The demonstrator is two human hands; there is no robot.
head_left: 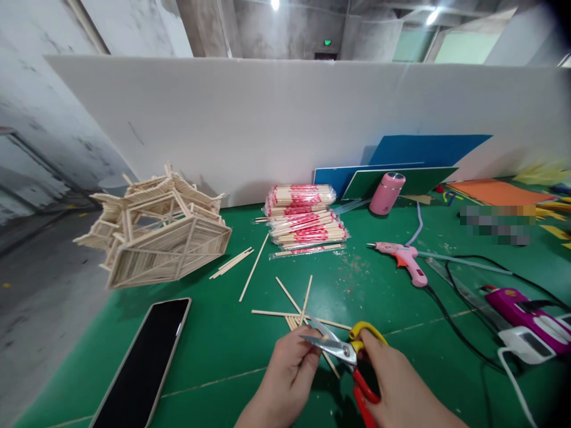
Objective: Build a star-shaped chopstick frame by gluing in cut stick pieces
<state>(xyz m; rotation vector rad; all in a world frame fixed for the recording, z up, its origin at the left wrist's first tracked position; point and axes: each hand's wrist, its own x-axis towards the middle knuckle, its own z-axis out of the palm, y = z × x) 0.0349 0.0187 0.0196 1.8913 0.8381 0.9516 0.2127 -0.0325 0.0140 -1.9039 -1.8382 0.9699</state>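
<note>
My right hand [397,380] grips a pair of scissors [347,352] with one yellow and one red handle. Their blades are parted and point left, over the fingers of my left hand [289,375]. That hand is closed in a pinch on a wooden stick [325,337]; only a short pale end shows between the blades, the rest being hidden by the fingers. Just beyond, several loose sticks [276,313] lie crossed on the green table [214,339]. A few cut sticks [232,263] and one longer stick [254,267] rest further left.
At the back left stands a stick-built model [173,238]. Wrapped chopsticks [306,220] are piled at centre back, near a pink flask [387,194]. A pink glue gun [401,258], its cable and a purple power strip [526,315] lie right. A phone [145,362] lies front left.
</note>
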